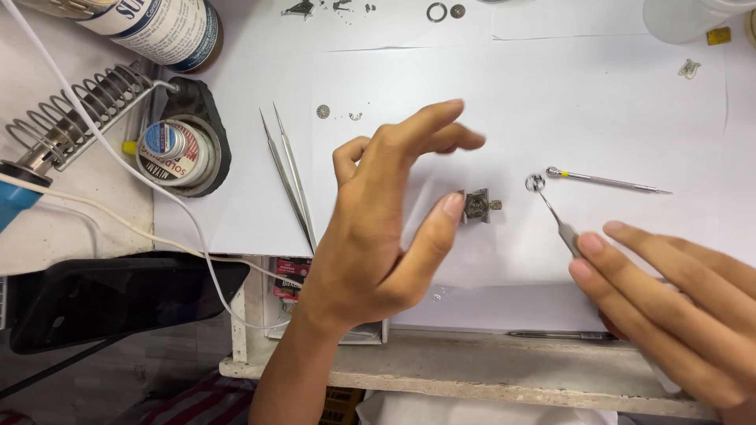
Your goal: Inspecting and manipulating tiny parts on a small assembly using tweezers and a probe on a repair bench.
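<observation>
Left hand (378, 228): held open, thumb tip touching small metal movement holder (479, 206) on white paper (551, 118) | Right hand (669, 303): grip closed on tweezers (555, 216); small ring (535, 182) pinched at tips.

We count two hands over the desk (551, 94): the left hand (378, 228) and the right hand (677, 307). Just off the left thumb tip sits one small metal movement holder (479, 206). The right fingers (598, 252) pinch one pair of tweezers (555, 216), with one small ring (535, 182) at its tip. Just beyond that ring lies one slim pin tool (606, 182). Left of the left fingers (429, 118) we see one more pair of tweezers (287, 173), so two pairs in all. Further left: one soldering iron stand (75, 114), one round tin (173, 149), one bottle (157, 27). Far beyond the fingers, two tiny rings (446, 11).
</observation>
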